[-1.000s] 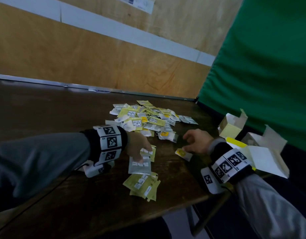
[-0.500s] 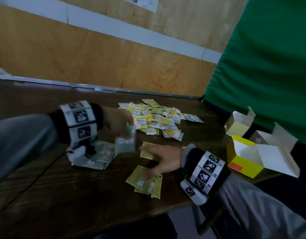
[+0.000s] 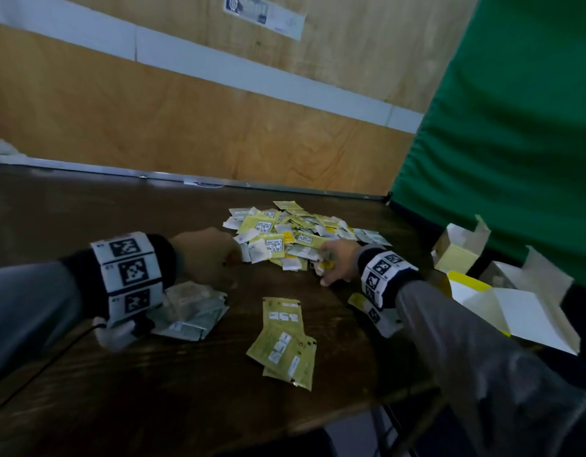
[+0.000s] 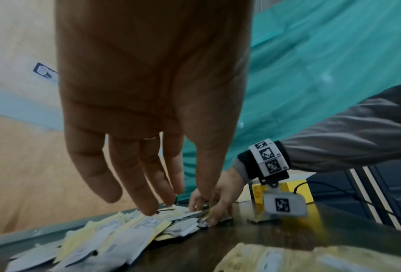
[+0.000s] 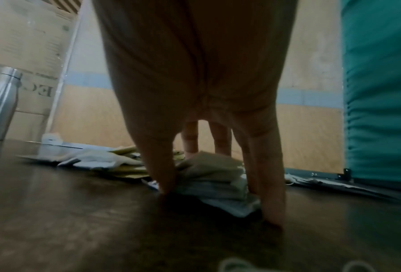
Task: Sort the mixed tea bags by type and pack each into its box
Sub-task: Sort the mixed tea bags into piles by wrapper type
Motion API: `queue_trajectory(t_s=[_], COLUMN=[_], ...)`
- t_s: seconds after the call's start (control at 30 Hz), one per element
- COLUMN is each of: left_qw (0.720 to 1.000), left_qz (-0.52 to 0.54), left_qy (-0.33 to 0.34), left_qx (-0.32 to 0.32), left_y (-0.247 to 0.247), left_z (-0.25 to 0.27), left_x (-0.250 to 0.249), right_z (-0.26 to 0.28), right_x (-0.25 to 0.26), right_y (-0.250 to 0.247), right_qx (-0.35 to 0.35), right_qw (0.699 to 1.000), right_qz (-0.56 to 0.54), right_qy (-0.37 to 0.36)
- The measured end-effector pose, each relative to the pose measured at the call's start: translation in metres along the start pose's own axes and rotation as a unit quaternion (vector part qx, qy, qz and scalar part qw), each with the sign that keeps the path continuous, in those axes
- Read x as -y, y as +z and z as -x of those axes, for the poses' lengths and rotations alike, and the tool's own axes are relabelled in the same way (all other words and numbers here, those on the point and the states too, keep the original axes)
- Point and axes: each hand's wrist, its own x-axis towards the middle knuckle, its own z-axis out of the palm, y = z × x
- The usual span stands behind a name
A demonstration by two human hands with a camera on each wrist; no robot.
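Observation:
A mixed pile of tea bags (image 3: 285, 232), yellow-green and pale grey sachets, lies mid-table. My left hand (image 3: 230, 255) reaches its left edge; in the left wrist view its straight fingers (image 4: 148, 202) touch the top sachets and hold nothing. My right hand (image 3: 327, 268) is on the pile's near right edge. In the right wrist view its thumb (image 5: 162, 174) and fingers bracket a small heap of pale sachets (image 5: 213, 180). Sorted grey sachets (image 3: 189, 311) lie under my left wrist, sorted yellow-green sachets (image 3: 285, 341) near the front.
Three open boxes stand at the table's right edge: a pale yellow box (image 3: 456, 255), a bright yellow box (image 3: 466, 288) and a white box (image 3: 529, 275). A green curtain (image 3: 516, 127) hangs behind them. A steel bottle (image 5: 1, 103) stands far left. The wooden wall backs the dark table (image 3: 87, 209).
My left hand has let go of the grey sachet at the left stack and moved forward to the mixed pile. My right hand left the yellow-green stack and returned to the pile.

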Motion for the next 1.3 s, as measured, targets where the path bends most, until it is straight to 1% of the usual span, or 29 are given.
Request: queue_trajectory(t_s=[0.03, 0.07, 0.1, 0.17, 0.23, 0.27, 0.33, 0.37, 0.4, 0.47, 0.5, 0.53, 0.57, 0.6, 0.63, 0.67, 0.7, 0.77, 0.8, 0.87, 0.93, 1.03, 1.07, 1.17, 1.23, 1.3], left_qw=[0.999, 0.997, 0.993, 0.985, 0.977, 0.971, 0.959, 0.953, 0.946, 0.936, 0.935, 0.937, 0.946, 0.958, 0.969, 0.978, 0.983, 0.988, 0.988, 0.986, 0.982, 0.980, 0.982, 0.987, 0.984, 0.977], left_qz=[0.033, 0.068, 0.101, 0.164, 0.209, 0.231, 0.278, 0.298, 0.320, 0.351, 0.354, 0.349, 0.322, 0.283, 0.233, 0.183, 0.139, 0.077, 0.058, 0.036, 0.033, 0.066, 0.076, 0.130, 0.166, 0.204], left_qy=[0.005, 0.022, 0.024, 0.024, 0.023, 0.027, 0.022, 0.014, 0.008, 0.008, 0.015, 0.027, 0.036, 0.052, 0.062, 0.071, 0.068, 0.053, 0.053, 0.044, 0.042, 0.037, 0.035, 0.008, -0.025, -0.064], left_qx=[-0.012, -0.035, -0.050, -0.049, -0.049, -0.056, -0.051, -0.048, -0.043, -0.032, -0.024, -0.016, 0.001, 0.018, 0.047, 0.075, 0.100, 0.124, 0.131, 0.159, 0.181, 0.183, 0.172, 0.097, 0.061, 0.028], left_y=[-0.006, -0.007, -0.009, -0.010, -0.013, -0.017, -0.017, -0.017, -0.016, -0.017, -0.017, -0.016, -0.015, -0.013, -0.010, -0.007, -0.004, 0.001, 0.002, 0.001, 0.001, 0.003, 0.002, -0.011, -0.025, -0.037], left_z=[0.003, -0.001, -0.002, -0.015, -0.027, -0.031, -0.042, -0.046, -0.052, -0.059, -0.061, -0.064, -0.067, -0.071, -0.076, -0.081, -0.086, -0.094, -0.097, -0.097, -0.099, -0.101, -0.100, -0.095, -0.088, -0.082], left_x=[-0.009, -0.013, -0.019, -0.025, -0.032, -0.036, -0.041, -0.044, -0.048, -0.059, -0.065, -0.072, -0.080, -0.087, -0.095, -0.103, -0.110, -0.120, -0.124, -0.131, -0.132, -0.128, -0.127, -0.110, -0.087, -0.058], right_z=[-0.006, -0.011, -0.014, -0.014, -0.014, -0.016, -0.018, -0.018, -0.014, -0.001, 0.006, 0.013, 0.021, 0.024, 0.029, 0.036, 0.039, 0.044, 0.045, 0.044, 0.043, 0.032, 0.026, 0.011, 0.003, -0.002], right_x=[-0.001, -0.001, -0.001, 0.000, -0.006, -0.013, -0.030, -0.036, -0.040, -0.043, -0.044, -0.047, -0.048, -0.051, -0.055, -0.058, -0.064, -0.073, -0.076, -0.076, -0.068, -0.048, -0.040, -0.013, -0.001, 0.011], right_y=[0.003, 0.005, 0.006, 0.002, -0.002, -0.003, -0.002, -0.003, -0.004, -0.007, -0.009, -0.009, -0.010, -0.008, -0.008, -0.007, -0.004, 0.001, 0.003, 0.002, -0.006, -0.019, -0.022, -0.023, -0.019, -0.012], right_qx=[0.010, 0.006, -0.008, -0.040, -0.054, -0.056, -0.064, -0.075, -0.093, -0.118, -0.119, -0.106, -0.089, -0.082, -0.067, -0.054, -0.033, 0.003, 0.016, 0.033, 0.017, -0.014, -0.011, 0.010, 0.030, 0.035], right_qw=[1.000, 1.000, 1.000, 0.999, 0.998, 0.996, 0.985, 0.972, 0.950, 0.891, 0.870, 0.859, 0.865, 0.884, 0.924, 0.952, 0.971, 0.986, 0.988, 0.988, 0.991, 0.994, 0.995, 0.995, 0.989, 0.976], right_qz=[0.000, -0.006, -0.009, -0.004, -0.023, -0.049, -0.145, -0.210, -0.286, -0.429, -0.470, -0.494, -0.488, -0.453, -0.369, -0.290, -0.219, -0.134, -0.113, -0.108, -0.101, -0.082, -0.070, -0.061, -0.111, -0.200], right_qy=[0.001, -0.001, -0.004, 0.006, 0.027, 0.040, 0.065, 0.079, 0.085, 0.090, 0.088, 0.083, 0.080, 0.076, 0.078, 0.081, 0.092, 0.100, 0.101, 0.103, 0.091, 0.070, 0.067, 0.084, 0.092, 0.075])
